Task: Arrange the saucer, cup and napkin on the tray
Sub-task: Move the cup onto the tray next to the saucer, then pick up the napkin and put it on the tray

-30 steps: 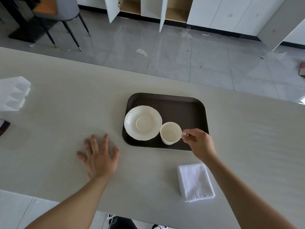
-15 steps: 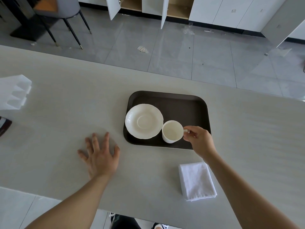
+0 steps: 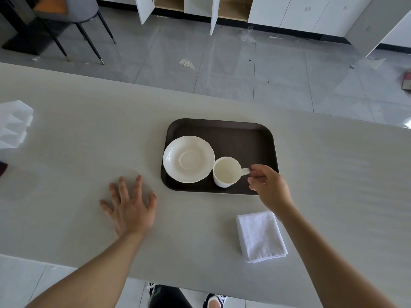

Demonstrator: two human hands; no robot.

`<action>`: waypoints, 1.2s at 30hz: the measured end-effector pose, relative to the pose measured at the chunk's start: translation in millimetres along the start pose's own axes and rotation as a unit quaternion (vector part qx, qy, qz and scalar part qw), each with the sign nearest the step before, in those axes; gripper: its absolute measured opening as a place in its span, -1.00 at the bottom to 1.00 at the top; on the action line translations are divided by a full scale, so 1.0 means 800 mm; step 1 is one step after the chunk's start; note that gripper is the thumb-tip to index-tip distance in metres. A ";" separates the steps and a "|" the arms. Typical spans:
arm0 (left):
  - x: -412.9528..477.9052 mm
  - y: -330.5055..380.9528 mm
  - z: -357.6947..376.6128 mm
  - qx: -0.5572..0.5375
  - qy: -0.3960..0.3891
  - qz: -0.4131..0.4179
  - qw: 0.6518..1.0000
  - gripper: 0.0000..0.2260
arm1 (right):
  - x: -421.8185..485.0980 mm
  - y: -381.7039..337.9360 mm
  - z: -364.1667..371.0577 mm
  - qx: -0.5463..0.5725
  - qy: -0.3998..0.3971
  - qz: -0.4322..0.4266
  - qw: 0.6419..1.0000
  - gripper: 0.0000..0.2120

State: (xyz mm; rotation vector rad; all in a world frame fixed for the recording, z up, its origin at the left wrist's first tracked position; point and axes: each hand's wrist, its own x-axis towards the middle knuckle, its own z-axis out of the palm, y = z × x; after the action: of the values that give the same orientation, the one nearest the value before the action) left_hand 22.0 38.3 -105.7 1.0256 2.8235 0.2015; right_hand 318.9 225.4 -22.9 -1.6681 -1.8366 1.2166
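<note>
A dark brown tray lies on the pale table. On its left part rests a white saucer. A white cup stands upright on the tray just right of the saucer, touching its rim, handle pointing right. My right hand hovers at the handle with thumb and forefinger apart, just off it. My left hand lies flat on the table left of the tray, fingers spread. A folded white napkin sits on the table below the tray, beside my right forearm.
A white moulded foam piece and a dark object sit at the table's left edge. Beyond the far table edge are grey floor tiles, a chair and open cabinets. My shoes show below the near edge.
My right hand was pinching the cup's handle; its fingers have now come apart and drawn slightly back. The cup stays on the tray. My left hand has not moved.
</note>
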 end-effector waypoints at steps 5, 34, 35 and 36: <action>0.000 0.001 -0.001 -0.002 -0.004 -0.001 1.000 -0.42 | -0.027 0.017 -0.028 -0.080 0.036 -0.033 0.996 -0.77; 0.003 -0.002 0.002 -0.008 -0.006 0.004 1.000 -0.45 | -0.108 0.077 -0.030 -0.307 0.003 0.122 0.944 -0.72; 0.002 -0.002 0.003 -0.008 -0.007 0.003 1.000 -0.45 | -0.108 0.077 -0.030 -0.305 0.004 0.124 0.944 -0.73; 0.002 -0.002 0.002 -0.007 -0.008 0.001 1.000 -0.45 | -0.108 0.076 -0.029 -0.300 0.004 0.126 0.945 -0.74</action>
State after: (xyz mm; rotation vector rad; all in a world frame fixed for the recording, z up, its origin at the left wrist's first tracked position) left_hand 19.9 38.5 -107.9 1.0232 2.8026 0.2123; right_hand 393.4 147.6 -34.9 -2.2797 -2.1818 0.7605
